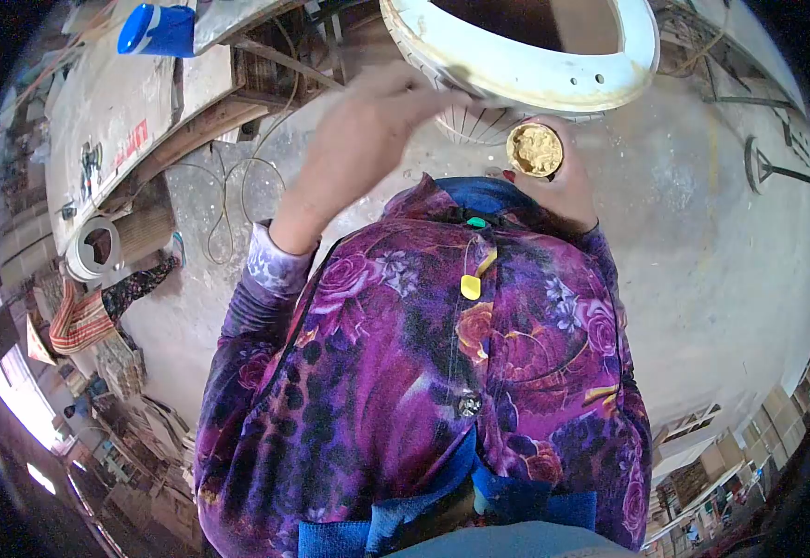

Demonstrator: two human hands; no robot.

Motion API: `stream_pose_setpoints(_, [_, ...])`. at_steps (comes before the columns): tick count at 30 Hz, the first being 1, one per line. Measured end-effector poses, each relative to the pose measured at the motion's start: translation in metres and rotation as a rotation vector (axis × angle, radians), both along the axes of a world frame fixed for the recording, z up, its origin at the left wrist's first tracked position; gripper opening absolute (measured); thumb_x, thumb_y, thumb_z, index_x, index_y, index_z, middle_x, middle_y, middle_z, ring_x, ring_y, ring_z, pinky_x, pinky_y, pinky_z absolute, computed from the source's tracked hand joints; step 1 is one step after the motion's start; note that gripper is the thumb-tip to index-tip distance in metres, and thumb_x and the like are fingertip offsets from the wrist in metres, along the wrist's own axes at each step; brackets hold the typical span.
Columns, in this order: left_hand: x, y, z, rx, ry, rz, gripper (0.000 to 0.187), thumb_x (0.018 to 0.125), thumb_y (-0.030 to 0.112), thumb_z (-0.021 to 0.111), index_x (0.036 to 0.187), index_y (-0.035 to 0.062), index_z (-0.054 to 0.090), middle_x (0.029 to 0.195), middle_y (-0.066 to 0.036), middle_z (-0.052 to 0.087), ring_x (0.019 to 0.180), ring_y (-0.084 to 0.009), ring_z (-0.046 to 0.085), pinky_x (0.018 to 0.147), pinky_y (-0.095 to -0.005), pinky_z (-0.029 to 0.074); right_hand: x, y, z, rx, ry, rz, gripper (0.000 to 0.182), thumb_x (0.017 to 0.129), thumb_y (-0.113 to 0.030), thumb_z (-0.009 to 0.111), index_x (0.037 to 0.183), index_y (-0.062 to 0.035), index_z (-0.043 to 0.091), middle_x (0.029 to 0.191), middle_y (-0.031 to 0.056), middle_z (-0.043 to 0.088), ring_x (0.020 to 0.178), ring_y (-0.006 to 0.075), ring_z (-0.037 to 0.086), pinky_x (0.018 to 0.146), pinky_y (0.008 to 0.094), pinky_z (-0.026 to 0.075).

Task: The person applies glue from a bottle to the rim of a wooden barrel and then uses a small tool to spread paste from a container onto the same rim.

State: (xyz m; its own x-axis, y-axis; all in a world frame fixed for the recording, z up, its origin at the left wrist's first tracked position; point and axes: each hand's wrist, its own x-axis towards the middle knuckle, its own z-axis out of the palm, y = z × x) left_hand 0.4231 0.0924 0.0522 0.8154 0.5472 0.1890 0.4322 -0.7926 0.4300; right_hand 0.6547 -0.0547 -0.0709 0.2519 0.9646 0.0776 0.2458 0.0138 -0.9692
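My left hand (pixel 358 139) is raised in front of the near rim of a large white oval ring (pixel 516 82). Motion blurs its fingers, which look pinched around a thin dark piece (pixel 488 110) that I cannot make out. In my right hand (pixel 570 186) is a small round tub of tan putty (pixel 535 151), its open top facing me, just below the ring. Tan smears mark the ring's white surface, and two small holes show at its right side. Thin ribs or lines run down its outer side. The ring's far edge is cut off by the frame.
At left stands a long workbench (pixel 117 121) with a blue container (pixel 157 31) at its far end. A hose or cable (pixel 228 186) loops on the floor. Another person (pixel 98 312) is beside a white ring-shaped piece (pixel 96 249). A metal stand (pixel 767 167) is at right.
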Motion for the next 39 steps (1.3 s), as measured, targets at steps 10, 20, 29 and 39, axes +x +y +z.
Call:
stream_pose_setpoints(10, [0.017,-0.019,0.009,0.018,0.008,-0.016,0.037,0.087,0.001,0.059,0.118,0.0142,0.073,0.099,-0.009,0.066,0.095,-0.0304,0.064,0.079,-0.0401,0.053,-0.003,0.000,0.021,-0.034,-0.038,-0.009,0.069,0.065,-0.006,0.084,0.127,-0.0045,0.053,0.120,0.0127,0.060,0.113,0.0263,0.059,0.101,0.0366,0.046])
stream_pose_setpoints(20, [0.040,-0.022,-0.001,0.099,0.009,-0.041,0.039,0.087,0.000,0.060,0.119,0.0168,0.074,0.098,-0.010,0.065,0.093,-0.0311,0.064,0.080,-0.0398,0.053,0.004,-0.003,0.000,0.048,-0.065,0.017,0.072,0.067,-0.010,0.085,0.131,-0.0039,0.052,0.121,0.0124,0.060,0.114,0.0258,0.059,0.101,0.0369,0.046])
stream_pose_setpoints(29, [0.051,-0.027,0.008,-0.086,0.010,-0.006,0.034,0.088,0.002,0.061,0.117,0.0151,0.074,0.096,-0.009,0.065,0.091,-0.0299,0.064,0.076,-0.0414,0.053,0.003,-0.010,0.008,-0.039,0.003,0.010,0.075,0.069,-0.014,0.083,0.136,-0.0038,0.050,0.125,0.0123,0.059,0.118,0.0241,0.057,0.104,0.0375,0.044])
stream_pose_setpoints(39, [0.074,-0.032,0.022,-0.260,0.021,0.086,0.033,0.092,0.001,0.060,0.121,0.0115,0.072,0.093,-0.012,0.063,0.087,-0.0308,0.063,0.077,-0.0391,0.051,0.018,-0.010,0.012,0.049,0.035,-0.008,0.064,0.062,-0.016,0.077,0.122,-0.0041,0.057,0.110,0.0183,0.063,0.109,0.0361,0.060,0.095,0.0431,0.047])
